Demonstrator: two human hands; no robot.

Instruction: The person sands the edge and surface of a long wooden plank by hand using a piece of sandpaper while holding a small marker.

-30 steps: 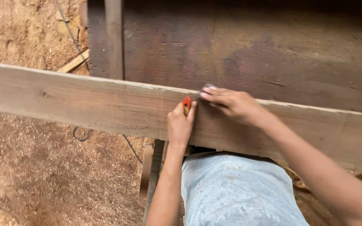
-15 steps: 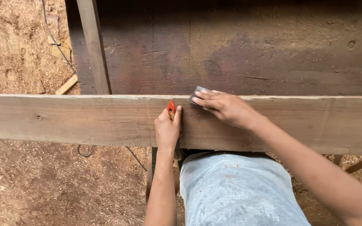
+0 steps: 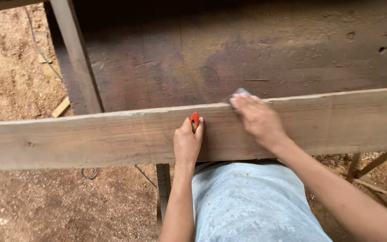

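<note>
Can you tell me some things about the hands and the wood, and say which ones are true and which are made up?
1. The left hand holds a small red pencil-like marker against the long plank. True.
2. The right hand rests at the plank's bottom edge. False: it is at the top edge, fingers on a small grey object.
3. The two hands touch each other. False: they are apart, with bare plank between them.
4. The ground is covered in sawdust. True.
5. The plank lies flat on the ground. False: it is raised, crossing in front of the person's body, beside a dark wooden surface.
</note>
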